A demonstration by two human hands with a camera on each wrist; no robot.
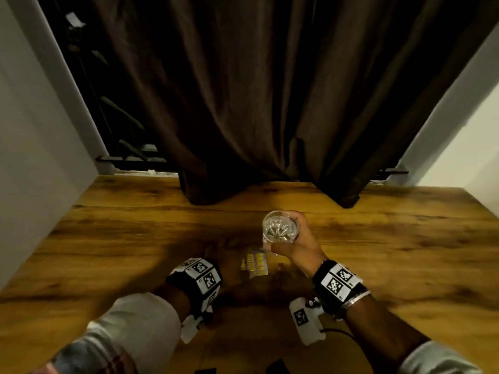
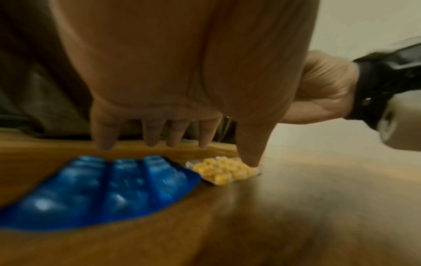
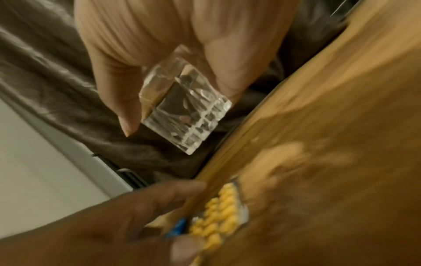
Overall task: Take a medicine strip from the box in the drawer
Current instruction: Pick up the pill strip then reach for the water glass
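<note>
A person's right hand [image 1: 299,247] lifts a cut-glass tumbler [image 1: 280,230] clear of the wooden worktop [image 1: 405,238], thumb and fingers curled round its wall; the left hand [image 2: 159,90] hovers palm-down with its fingers spread and straight, holding nothing. From the left wrist view its thumb [image 2: 250,153] tip appears to touch the far corner of the yellow medicine strip [image 2: 224,170], though blur makes contact hard to confirm.

2 strips lie flat on the worktop: the yellow medicine strip, just nearer the person than the tumbler, and a larger blue medicine strip [image 2: 102,190] touching or overlapping the yellow strip's edge on the side away from the tumbler. Neither drawer nor box is in view, so the strip seems already out of both.

The yellow strip looks light, thin and fairly stiff, with a slick foil-and-plastic skin and raised blisters. Lying flush on the wood, it will likely resist a straight pinch; a grip at a corner or along a bare border, after tipping one edge up, looks the surest hold. Pressing on the blisters risks popping a pill.

Around the yellow strip, the worktop lies bare toward the person. A dark curtain [image 1: 270,103] hangs onto the worktop's back edge beyond the tumbler, and the tumbler itself, fragile and held close above the strip, is the thing to steer round.
</note>
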